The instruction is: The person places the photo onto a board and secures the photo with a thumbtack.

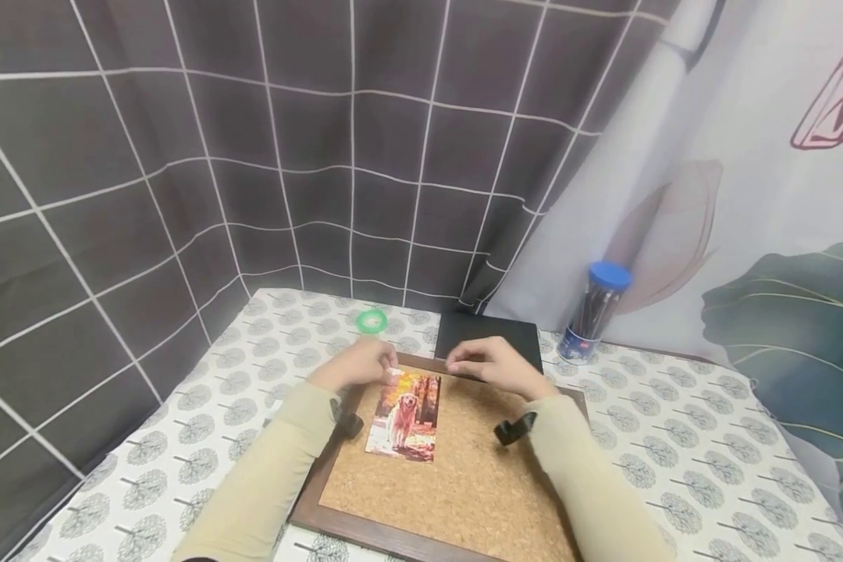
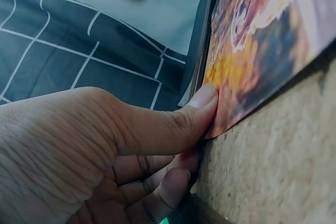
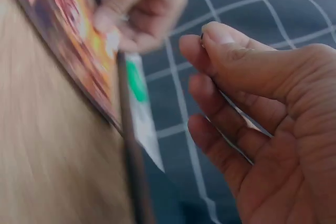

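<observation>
A photo [image 1: 402, 421] of a golden dog among autumn leaves lies on the upper left of a cork board [image 1: 485, 484] with a brown frame. My left hand [image 1: 357, 365] pinches the photo's top-left corner. In the left wrist view its thumb [image 2: 197, 103] lies over the printed side, with the other fingers curled below at the board's edge. My right hand [image 1: 495, 365] is above the board's top edge, to the right of the photo. Its thumb and index finger pinch a tiny dark thing [image 3: 202, 39], mostly hidden by the fingertips; I cannot tell its kind.
A green ring [image 1: 371, 321] lies behind the board on the tree-print tablecloth [image 1: 674, 453]. Right of it is a flat black item [image 1: 527, 334]. A clear jar [image 1: 593, 312] with a blue lid and dark sticks inside stands at the back right. A dark grid-patterned curtain [image 1: 309, 140] hangs behind.
</observation>
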### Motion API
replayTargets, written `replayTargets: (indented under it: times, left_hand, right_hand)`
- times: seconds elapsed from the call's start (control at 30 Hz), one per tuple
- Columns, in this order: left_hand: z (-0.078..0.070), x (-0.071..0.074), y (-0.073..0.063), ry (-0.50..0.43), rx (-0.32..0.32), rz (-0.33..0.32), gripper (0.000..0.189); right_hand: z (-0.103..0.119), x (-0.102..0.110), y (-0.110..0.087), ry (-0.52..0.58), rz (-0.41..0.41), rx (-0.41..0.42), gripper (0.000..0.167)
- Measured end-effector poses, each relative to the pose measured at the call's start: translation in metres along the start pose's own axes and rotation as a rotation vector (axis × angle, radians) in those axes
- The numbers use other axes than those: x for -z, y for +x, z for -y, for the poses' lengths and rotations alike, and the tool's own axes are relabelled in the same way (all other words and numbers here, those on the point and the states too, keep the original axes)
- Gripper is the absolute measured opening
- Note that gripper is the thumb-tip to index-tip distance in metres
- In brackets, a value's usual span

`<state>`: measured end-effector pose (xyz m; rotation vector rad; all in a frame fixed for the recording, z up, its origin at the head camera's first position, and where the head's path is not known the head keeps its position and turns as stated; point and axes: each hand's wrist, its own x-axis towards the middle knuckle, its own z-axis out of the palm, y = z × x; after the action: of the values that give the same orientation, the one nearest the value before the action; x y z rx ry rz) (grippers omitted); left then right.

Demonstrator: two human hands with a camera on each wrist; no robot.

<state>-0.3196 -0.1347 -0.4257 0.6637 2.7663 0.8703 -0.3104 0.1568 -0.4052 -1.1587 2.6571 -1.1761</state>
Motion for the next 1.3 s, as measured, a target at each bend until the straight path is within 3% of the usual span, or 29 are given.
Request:
replayTargets:
  times: [0.17,0.37,0.5,0.87,1.3]
  left_hand:
    - [-0.001,0.002,0.0,0.008,0.013,0.008,0.021]
    - [0.001,0.0,0.0,0.019,0.0,-0.004,0.023]
    - [0.003,0.0,0.0,0.028,-0.014,-0.008,0.022]
    - [0.003,-0.001,0.001,0.036,-0.027,-0.007,0.019]
    - [0.003,-0.002,0.001,0.036,-0.011,-0.008,0.019]
  right_hand:
    - [-0.001,-0.045,0.037,0.073,0.053,-0.052,0.015]
    - [-0.022,-0.07,0.036,0.094,-0.057,-0.087,0.006]
    - [-0.025,-0.075,0.034,0.094,-0.101,-0.095,0.005]
    - [-0.023,-0.076,0.034,0.045,-0.051,-0.077,0.008]
    - [-0.025,-0.079,0.034,0.041,-0.066,-0.068,0.005]
